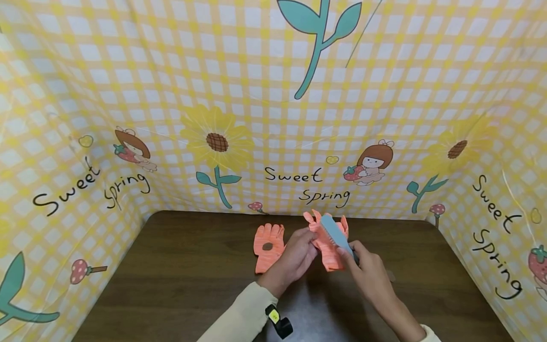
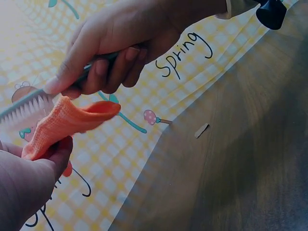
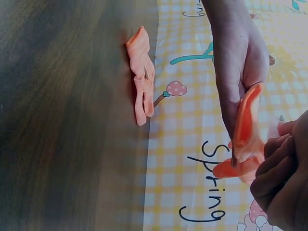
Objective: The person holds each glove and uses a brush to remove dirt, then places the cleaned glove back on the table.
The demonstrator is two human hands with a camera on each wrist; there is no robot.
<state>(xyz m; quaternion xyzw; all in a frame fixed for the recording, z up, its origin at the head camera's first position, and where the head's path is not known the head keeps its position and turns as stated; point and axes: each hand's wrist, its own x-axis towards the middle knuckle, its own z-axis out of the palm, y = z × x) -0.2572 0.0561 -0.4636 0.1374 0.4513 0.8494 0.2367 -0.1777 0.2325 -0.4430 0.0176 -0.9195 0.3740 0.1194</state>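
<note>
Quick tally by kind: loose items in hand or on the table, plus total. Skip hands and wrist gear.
Coral gloves: 2 (flat glove on the table, held glove in the left hand)
Blue brush: 1 (in the right hand)
Small flat scrap: 1 (on the table)
Total: 4

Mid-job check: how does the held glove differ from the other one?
The held glove is raised in the left hand; the other glove lies on the table. The brush is at the held glove, not the other glove, which shows a dark round patch. Both are orange.
</note>
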